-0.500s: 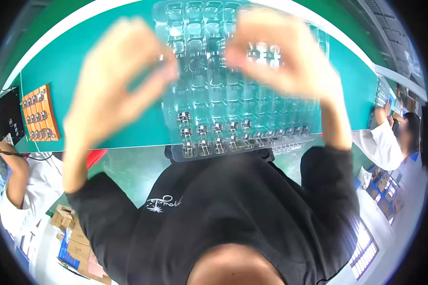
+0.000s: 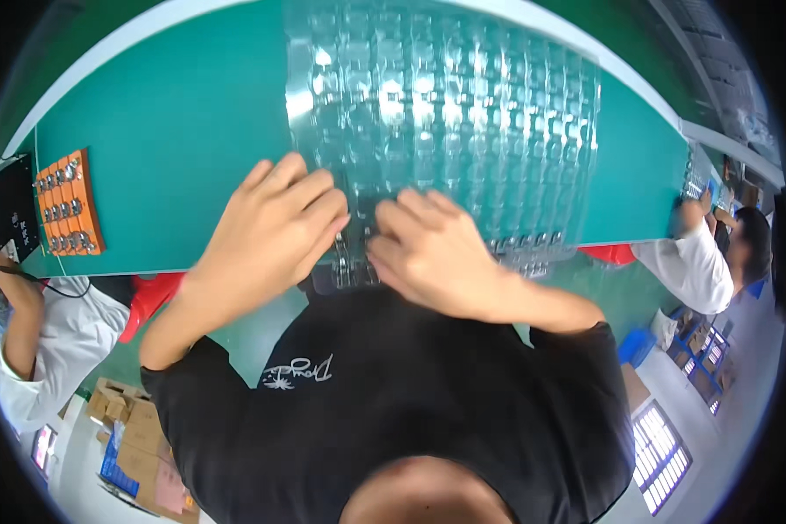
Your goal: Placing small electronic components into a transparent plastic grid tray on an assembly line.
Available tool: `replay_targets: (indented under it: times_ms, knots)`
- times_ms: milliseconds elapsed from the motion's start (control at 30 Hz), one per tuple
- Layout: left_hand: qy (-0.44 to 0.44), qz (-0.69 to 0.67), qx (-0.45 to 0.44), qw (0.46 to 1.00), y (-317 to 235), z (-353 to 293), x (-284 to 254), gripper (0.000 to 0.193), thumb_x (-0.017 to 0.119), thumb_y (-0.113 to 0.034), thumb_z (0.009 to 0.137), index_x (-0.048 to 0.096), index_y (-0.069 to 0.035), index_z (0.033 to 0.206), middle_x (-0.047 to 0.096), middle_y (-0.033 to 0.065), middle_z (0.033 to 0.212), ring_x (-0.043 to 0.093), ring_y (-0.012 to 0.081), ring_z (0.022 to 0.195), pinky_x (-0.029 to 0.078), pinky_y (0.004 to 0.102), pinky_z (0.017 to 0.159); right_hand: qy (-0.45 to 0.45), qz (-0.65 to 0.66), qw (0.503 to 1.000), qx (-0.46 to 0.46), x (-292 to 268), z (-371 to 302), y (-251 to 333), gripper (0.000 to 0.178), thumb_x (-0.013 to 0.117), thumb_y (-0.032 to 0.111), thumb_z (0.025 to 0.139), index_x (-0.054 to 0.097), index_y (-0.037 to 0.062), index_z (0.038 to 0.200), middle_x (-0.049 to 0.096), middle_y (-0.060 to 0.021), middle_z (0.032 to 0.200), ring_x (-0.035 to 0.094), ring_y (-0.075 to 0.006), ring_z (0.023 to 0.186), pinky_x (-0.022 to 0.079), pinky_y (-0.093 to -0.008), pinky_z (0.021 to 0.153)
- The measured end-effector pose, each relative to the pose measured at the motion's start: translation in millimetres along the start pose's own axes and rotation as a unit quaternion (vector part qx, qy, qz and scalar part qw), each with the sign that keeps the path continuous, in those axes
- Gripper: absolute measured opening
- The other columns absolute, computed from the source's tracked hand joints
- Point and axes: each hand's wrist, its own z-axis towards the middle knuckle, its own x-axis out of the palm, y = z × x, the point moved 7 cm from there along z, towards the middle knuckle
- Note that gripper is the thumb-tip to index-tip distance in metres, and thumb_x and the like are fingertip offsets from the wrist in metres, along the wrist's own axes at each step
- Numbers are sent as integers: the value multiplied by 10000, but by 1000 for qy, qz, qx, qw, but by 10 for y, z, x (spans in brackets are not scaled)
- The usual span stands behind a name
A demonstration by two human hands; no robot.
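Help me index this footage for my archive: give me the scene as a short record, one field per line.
surface: green table
container: clear pocketed plastic tray
contents: small metal parts in near pockets
left hand: fingers curled at the tray's near-left part; grip unclear
right hand: just right of the left, fingers curled; grip unclear
far left: orange block with metal pieces, black box beside it
co-workers: white sleeves at both sides

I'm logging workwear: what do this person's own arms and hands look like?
Plain black short sleeves leave the forearms bare. The left hand and right hand are ungloved, with no wristwear visible.
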Motion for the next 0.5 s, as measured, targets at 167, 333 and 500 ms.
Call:
replay_targets:
  times_ms: [167,333,500]
  knots:
    - [-16,-300,-60,952,680,397,-533,103,652,-83,982,661,18,1000,690,85,840,694,165,782,539,296,722,-15,31,998,-47,-143,27,-52,99,674,119,811,640,27,824,580,-80,835,604,-247,747,475,-384,626]
    - [-242,-200,-37,949,1757,826,-1224,171,611,-131,1048,670,26,1080,701,53,936,667,130,804,557,280,768,14,301,953,-36,-858,522,-566,84,681,84,967,701,3,974,736,-85,919,734,-196,767,581,-317,667]
    - [-277,-140,-37,950,2218,1510,-1545,202,680,-230,982,699,-29,988,738,115,858,704,283,722,559,394,702,-157,219,963,-22,-1573,1800,-1823,179,615,125,1025,705,-27,1054,744,-105,944,723,-153,866,568,-280,777]
